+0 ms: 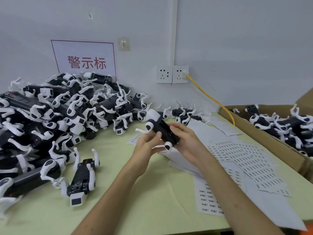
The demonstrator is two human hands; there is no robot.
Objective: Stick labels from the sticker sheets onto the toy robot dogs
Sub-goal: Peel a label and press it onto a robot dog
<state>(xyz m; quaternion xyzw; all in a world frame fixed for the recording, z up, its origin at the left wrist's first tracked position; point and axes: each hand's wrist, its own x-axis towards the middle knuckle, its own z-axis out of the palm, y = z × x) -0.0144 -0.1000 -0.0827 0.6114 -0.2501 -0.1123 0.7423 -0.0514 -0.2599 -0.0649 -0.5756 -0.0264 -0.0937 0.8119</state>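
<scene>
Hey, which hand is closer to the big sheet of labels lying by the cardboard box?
Right. The right hand holds the toy dog just left of the label sheet; the left hand grips the same dog's other side, farther from the sheet.

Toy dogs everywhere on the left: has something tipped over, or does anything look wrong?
Nothing looks broken. The heap of toy dogs is a loose tangle, one dog lies apart with its legs up, and the sticker sheets overlap crookedly.

"警示标" on wall sign [84,62]
</scene>
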